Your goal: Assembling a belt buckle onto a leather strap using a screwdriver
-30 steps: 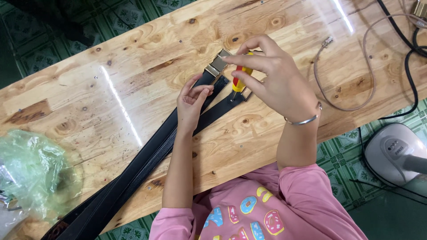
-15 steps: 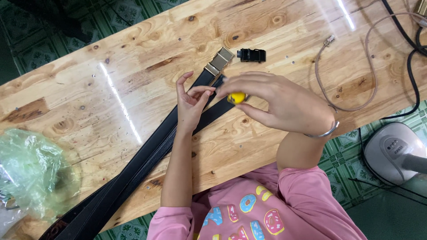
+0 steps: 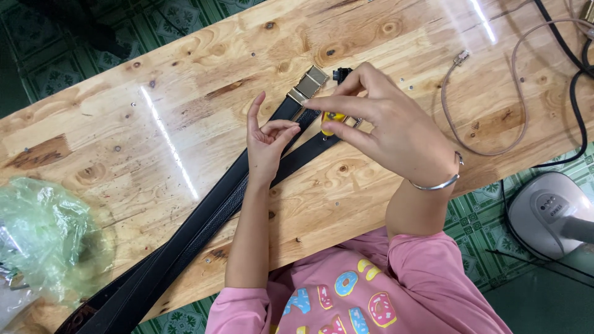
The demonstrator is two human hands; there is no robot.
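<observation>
Pine-plank table (image 3: 185, 80), glossy and knotty, over green patterned floor tiles (image 3: 55, 68). Across the table, two black belts (image 3: 204, 216) side by side, running diagonally from the near left corner up toward the middle. At the upper end of one belt, a gold-coloured buckle (image 3: 307, 85); just beyond the buckle, a small black clip (image 3: 342, 74), partly hidden by fingers. Beside the buckle, left hand (image 3: 266, 145) pressing down on the belts, index finger raised, other fingers curled, grasping nothing. Just right of the buckle, right hand (image 3: 387, 127) pinching a small yellow-handled tool (image 3: 331, 120) between thumb and fingers, its tip down at the end of the second belt; silver bangle (image 3: 436, 184) on that wrist. Well right of the buckle, a beige looped cable (image 3: 489, 93) and black cords (image 3: 572, 55). Far left of the buckle, a crumpled green plastic bag (image 3: 43, 241). Off the table's right edge, a grey fan base (image 3: 554, 213). Near edge: pink sleeves and a printed pink shirt (image 3: 346, 300).
</observation>
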